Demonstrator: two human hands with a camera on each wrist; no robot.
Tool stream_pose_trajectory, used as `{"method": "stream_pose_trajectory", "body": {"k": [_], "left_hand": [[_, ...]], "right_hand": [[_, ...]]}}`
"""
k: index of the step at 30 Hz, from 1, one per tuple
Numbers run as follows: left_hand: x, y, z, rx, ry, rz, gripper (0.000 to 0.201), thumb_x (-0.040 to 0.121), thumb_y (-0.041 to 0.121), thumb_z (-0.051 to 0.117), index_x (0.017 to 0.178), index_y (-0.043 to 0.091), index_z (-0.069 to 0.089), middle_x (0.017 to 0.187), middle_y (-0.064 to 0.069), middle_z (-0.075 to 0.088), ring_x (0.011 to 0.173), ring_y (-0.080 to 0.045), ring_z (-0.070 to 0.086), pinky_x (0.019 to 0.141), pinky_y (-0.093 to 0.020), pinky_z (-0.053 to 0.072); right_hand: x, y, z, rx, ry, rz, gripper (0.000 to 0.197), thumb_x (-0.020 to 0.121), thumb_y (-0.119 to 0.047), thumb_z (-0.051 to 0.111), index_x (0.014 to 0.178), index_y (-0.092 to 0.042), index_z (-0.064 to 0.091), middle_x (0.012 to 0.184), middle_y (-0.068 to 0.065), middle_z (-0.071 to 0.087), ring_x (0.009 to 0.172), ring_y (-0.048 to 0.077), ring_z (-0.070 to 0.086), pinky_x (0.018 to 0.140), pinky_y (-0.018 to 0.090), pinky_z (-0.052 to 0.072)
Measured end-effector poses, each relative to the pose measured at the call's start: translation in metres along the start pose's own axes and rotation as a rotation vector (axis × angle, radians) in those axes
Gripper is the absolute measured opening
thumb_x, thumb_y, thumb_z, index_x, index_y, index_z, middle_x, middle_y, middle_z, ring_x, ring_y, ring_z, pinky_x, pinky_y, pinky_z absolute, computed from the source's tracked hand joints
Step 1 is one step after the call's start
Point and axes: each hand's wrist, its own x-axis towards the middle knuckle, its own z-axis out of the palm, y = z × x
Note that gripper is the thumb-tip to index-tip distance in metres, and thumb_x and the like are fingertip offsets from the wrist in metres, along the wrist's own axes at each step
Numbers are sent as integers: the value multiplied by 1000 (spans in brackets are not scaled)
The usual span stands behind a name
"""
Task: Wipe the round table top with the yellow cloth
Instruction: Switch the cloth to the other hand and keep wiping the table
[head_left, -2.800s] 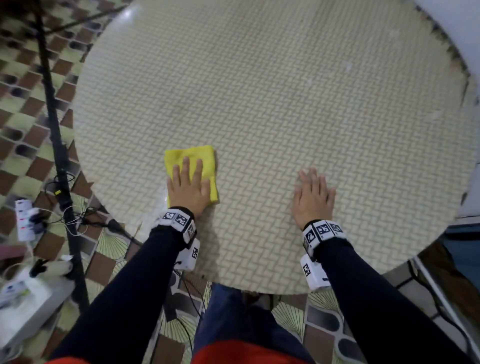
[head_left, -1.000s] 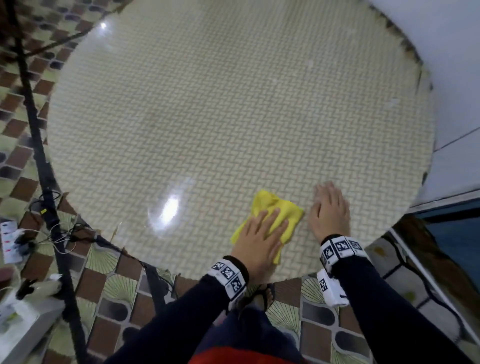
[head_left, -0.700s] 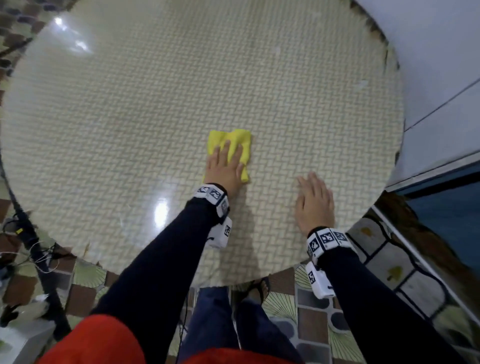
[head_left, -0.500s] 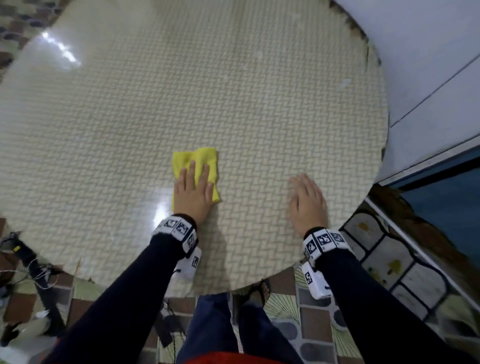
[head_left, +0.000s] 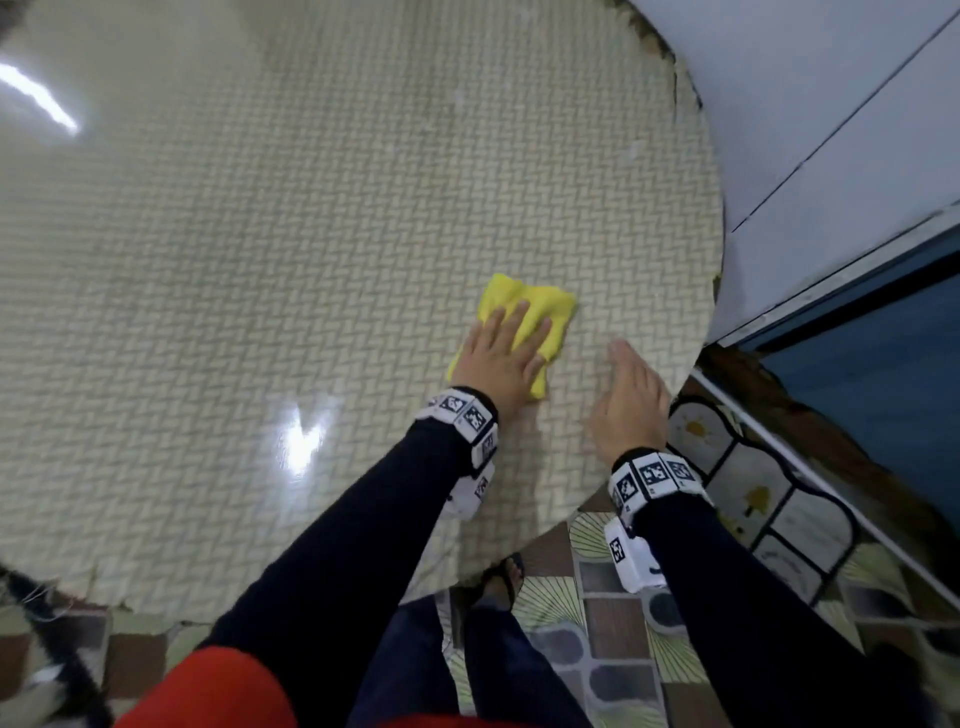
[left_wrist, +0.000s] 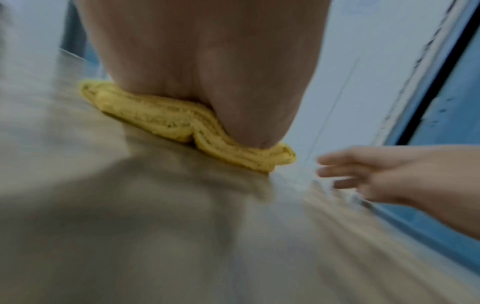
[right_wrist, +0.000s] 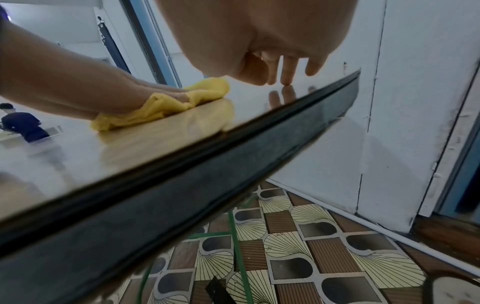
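a: your left hand (head_left: 501, 358) lies flat, fingers spread, pressing the folded yellow cloth (head_left: 524, 317) onto the round table top (head_left: 311, 234) near its right edge.

b: and your right hand (head_left: 631, 402), open, just beside it, likely bracing you. glossy woven-pattern surface, patterned floor tiles (right_wrist: 298, 257) below, pale wall (head_left: 831, 104) close by.

A plain indoor room, likely a home or a simple hall. Evidence: a large round table top with a cream woven-pattern glossy surface (head_left: 322, 218) and dark rim; a floor of brown-and-cream patterned tiles (right_wrist: 306, 242); pale blue-white painted wall panels (head_left: 810, 93); a blue-framed doorway (right_wrist: 145, 41) at the far side.
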Motion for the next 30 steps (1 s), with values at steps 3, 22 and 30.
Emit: {"method": "stream_pose_trajectory", "body": {"k": [3, 22, 30], "left_hand": [[23, -46, -7, 62, 17, -177, 56, 101, 43, 8, 154, 30, -3, 163, -4, -7, 149, -26, -5, 120, -45, 3], [-13, 39, 5, 41, -139, 187, 58, 96, 53, 6, 152, 41, 12, 163, 3, 4, 149, -27, 2, 118, -46, -2], [105, -22, -37, 1, -97, -20, 53, 103, 47, 16, 153, 39, 0, 162, 5, -10, 149, -24, -8, 119, -45, 0]], "right_hand": [[-3, 2, -5, 72, -16, 17, 73, 84, 7, 38, 150, -16, 21, 156, 1, 25, 143, 17, 20, 119, 32, 6], [12, 8, -5, 132, 121, -8, 53, 89, -13, 38, 142, -19, 40, 144, 2, 46, 133, 20, 37, 112, 37, 20], [49, 17, -22, 60, 60, 57, 63, 86, -2, 43, 146, -18, 32, 141, 6, 44, 129, 26, 36, 113, 41, 22]]}}
